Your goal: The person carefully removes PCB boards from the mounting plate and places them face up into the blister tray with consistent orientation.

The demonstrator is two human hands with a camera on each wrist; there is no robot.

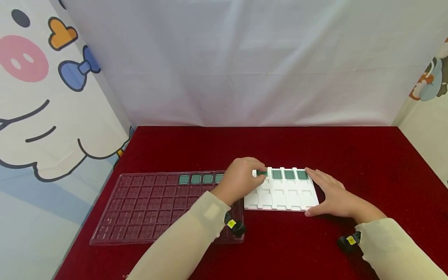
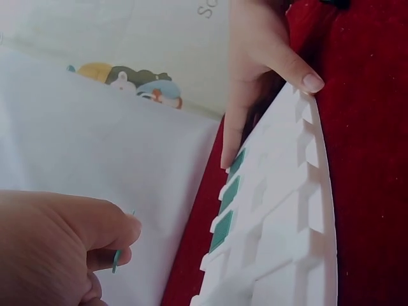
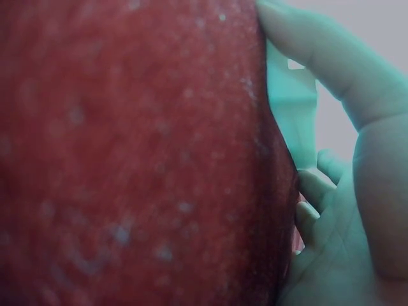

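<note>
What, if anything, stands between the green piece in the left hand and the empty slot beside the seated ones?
Nothing visible: the left wrist view shows only air between the green piece, in the left hand, and the empty slot of the white tray. The right hand touches the tray's right end, clear of that path.

green chips [image 1: 289, 174] | white tray [image 1: 279, 198] | dark-red tablecloth [image 1: 280, 245] | cream sleeves [image 1: 185, 237] | cartoon-print wall hanging [image 1: 52, 93]

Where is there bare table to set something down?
Bare red cloth lies behind the clear tray and white tray, up to the white curtain; between the sleeves, short of the white tray; and right of the right grip. It is crowded at the trays' facing edges, where the left grip pinches a green piece.
</note>
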